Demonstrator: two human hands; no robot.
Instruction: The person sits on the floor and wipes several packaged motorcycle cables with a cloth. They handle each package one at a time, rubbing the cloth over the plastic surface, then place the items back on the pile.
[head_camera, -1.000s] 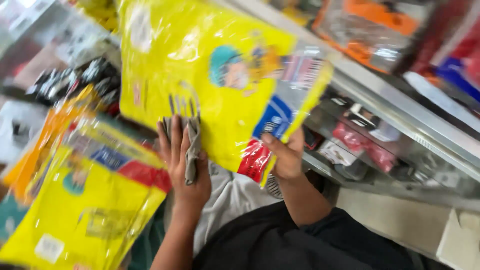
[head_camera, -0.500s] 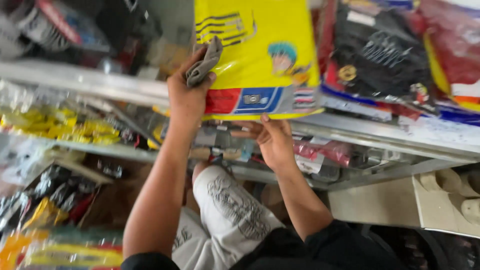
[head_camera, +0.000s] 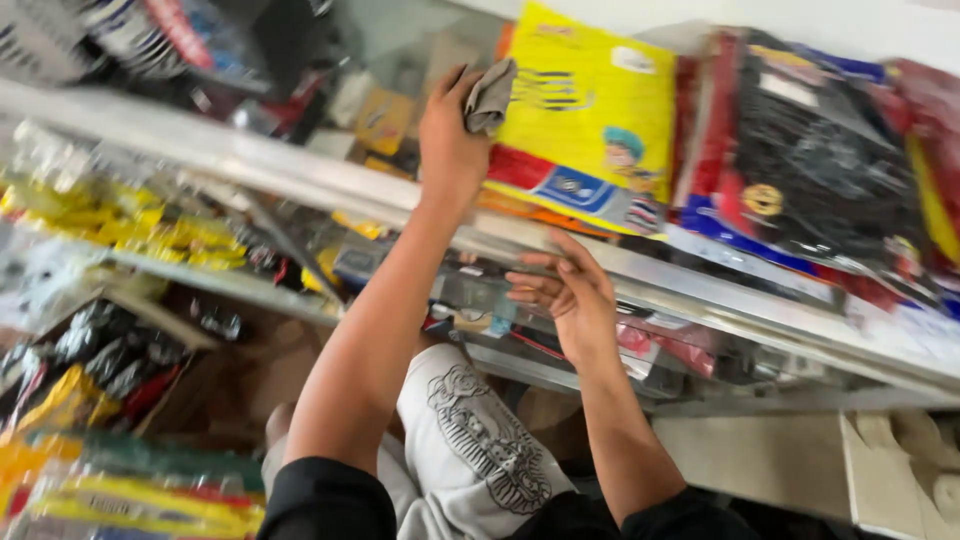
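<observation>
Closest to the camera are the person's knees in grey shorts (head_camera: 470, 440) with a dark drawing on them, and black sleeves at the bottom edge. Low on the left lie yellow packets (head_camera: 120, 500), blurry and hard to make out. A bit farther up, the right hand (head_camera: 570, 295) hangs in the air with its fingers spread wide and loose — it holds nothing, and it floats just under the front edge of the glass shelf (head_camera: 300, 175). Under that shelf sits a lower shelf with small packets in red and yellow, too blurry to tell apart. The left arm stretches up past the shelf edge. The left hand (head_camera: 450, 135) is closed around a grey cloth (head_camera: 490, 95), pinched at the top of the fist, and the cloth touches the left side of a big yellow bag (head_camera: 590, 110). That bag lies flat on top of the shelf, with a red and blue strip along its near end. Just to its right lies a black bag (head_camera: 820, 160) with a yellow round mark — touching the yellow one. Behind them is a pale wall.
</observation>
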